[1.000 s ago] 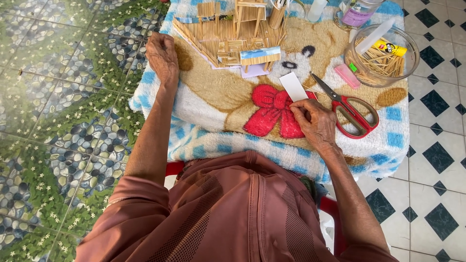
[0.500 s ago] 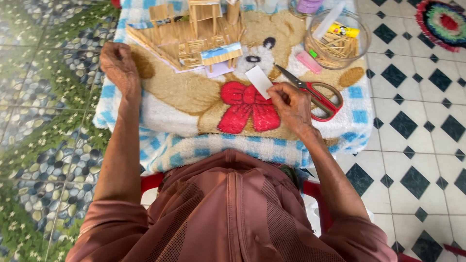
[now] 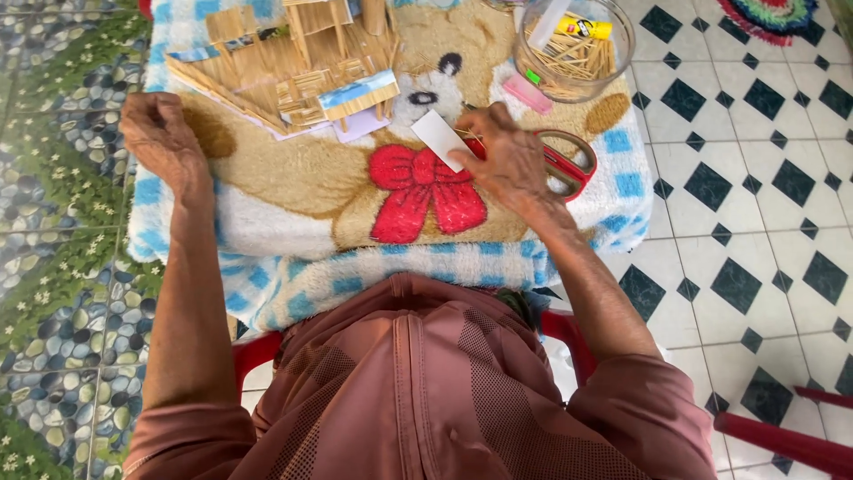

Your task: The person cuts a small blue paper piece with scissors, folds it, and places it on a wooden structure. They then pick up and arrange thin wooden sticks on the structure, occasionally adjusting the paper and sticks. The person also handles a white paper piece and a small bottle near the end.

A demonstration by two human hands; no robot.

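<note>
Since the earlier frame the right hand [image 3: 511, 160] has shifted from the bear's red bow [image 3: 425, 191] up toward the red-handled scissors [image 3: 569, 164], carrying the white card strip [image 3: 440, 140] with it; the left hand [image 3: 160, 138] stays parked on the blanket edge.

Head view, only 1 view: right hand is loosely curled, fingertips pinching the white card strip, which sticks out to its left. A few thin sticks seem to sit under those fingers, hard to confirm. Scissors lie just beside and partly under that hand. Left hand is closed in a loose fist, holding nothing visible, resting on the bear-print blanket [image 3: 293, 222].

Progress, as a judgement: the stick house model [image 3: 302, 67], up and between the 2 hands, looks largely built, with walls, roof and a blue panel in place. The strip is not attached to it yet.

Clear jar of sticks [image 3: 573, 53] sits above the right hand, with a pink piece [image 3: 527, 93] beside it. Model top and jar rim are cut off by the frame; jar contents are partly unclear.
</note>
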